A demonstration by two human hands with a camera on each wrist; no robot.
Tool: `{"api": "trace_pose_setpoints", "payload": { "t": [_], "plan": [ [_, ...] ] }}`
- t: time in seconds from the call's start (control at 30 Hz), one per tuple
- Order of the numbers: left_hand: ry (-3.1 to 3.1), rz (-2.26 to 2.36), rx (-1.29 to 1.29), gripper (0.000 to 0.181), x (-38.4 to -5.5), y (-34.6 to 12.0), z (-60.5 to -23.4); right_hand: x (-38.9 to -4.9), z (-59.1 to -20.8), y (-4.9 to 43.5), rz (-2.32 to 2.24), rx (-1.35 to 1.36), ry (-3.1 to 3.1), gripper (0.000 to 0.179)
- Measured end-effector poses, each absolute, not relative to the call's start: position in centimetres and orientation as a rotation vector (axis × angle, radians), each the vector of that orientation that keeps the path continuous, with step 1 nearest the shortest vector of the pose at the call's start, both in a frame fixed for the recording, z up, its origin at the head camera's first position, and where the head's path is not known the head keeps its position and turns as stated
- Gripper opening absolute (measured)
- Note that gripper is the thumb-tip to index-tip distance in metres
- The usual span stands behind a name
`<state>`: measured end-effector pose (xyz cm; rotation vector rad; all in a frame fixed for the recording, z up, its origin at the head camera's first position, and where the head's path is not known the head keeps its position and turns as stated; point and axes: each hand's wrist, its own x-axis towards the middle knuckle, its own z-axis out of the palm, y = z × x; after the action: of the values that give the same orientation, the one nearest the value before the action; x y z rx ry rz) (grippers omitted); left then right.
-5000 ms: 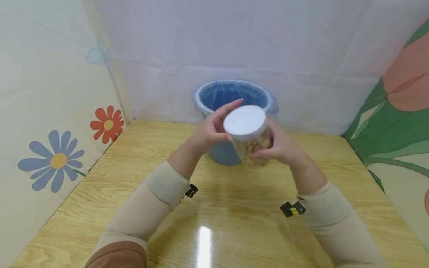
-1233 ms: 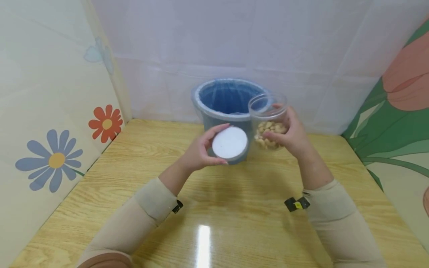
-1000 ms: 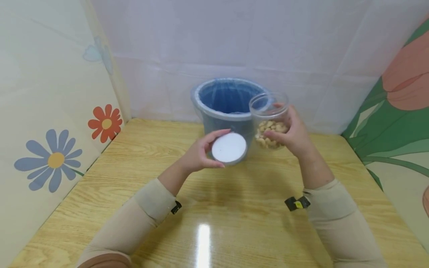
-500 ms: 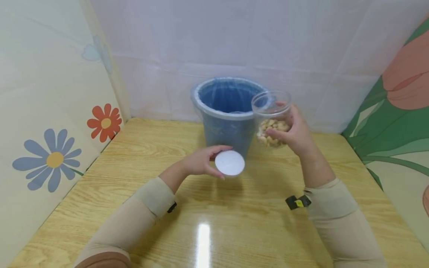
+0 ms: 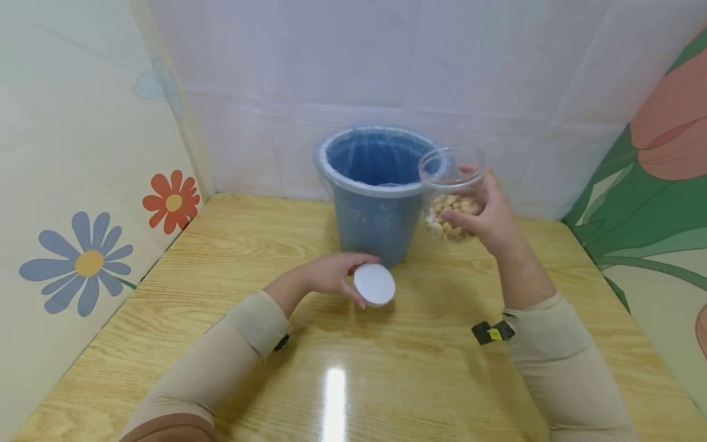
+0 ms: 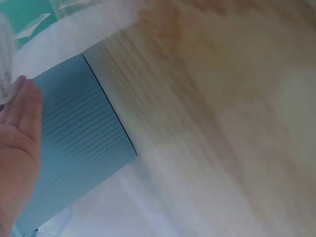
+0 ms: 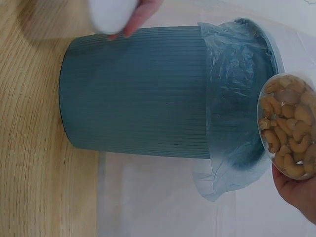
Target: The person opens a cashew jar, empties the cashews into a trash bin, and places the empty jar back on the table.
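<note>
The clear, round plastic jar of cashews [image 5: 448, 199] hangs right of centre, nearly upright, clasped in the grip of the right hand [image 5: 494, 221], the ribbed blue bin [image 5: 375, 224] to its left; lower centre, the left hand [image 5: 336, 273] pinches the round white lid [image 5: 374, 285].

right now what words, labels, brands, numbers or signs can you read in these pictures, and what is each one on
No readable text anywhere.
White lid in the left hand: no lettering seen in the head view; too blurred to read in the left wrist view.
Clear jar in the right hand: none seen.
Blue bin: none seen.
Yellow patch on the black piece by the right sleeve: too small to tell.
</note>
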<state>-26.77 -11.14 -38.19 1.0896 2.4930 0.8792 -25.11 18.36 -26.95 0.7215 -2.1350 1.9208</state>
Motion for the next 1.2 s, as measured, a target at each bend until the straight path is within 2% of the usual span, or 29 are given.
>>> {"api": "trace_pose_setpoints", "payload": {
  "t": [0.37,0.7,1.2],
  "plan": [
    [2.527,0.693,1.068,0.092,-27.2,-11.7,-39.1,-25.1,-27.0,18.5,1.934,0.718,-2.076,0.072],
    [2.510,0.496,0.979,0.097,-27.2,-11.9,-39.5,-25.1,-27.2,18.4,1.954,0.747,-2.081,0.073],
    [2.492,0.405,0.931,0.090,-26.9,-12.2,-39.4,-25.2,-27.5,18.4,1.983,0.747,-2.077,0.074]
  ]
}}
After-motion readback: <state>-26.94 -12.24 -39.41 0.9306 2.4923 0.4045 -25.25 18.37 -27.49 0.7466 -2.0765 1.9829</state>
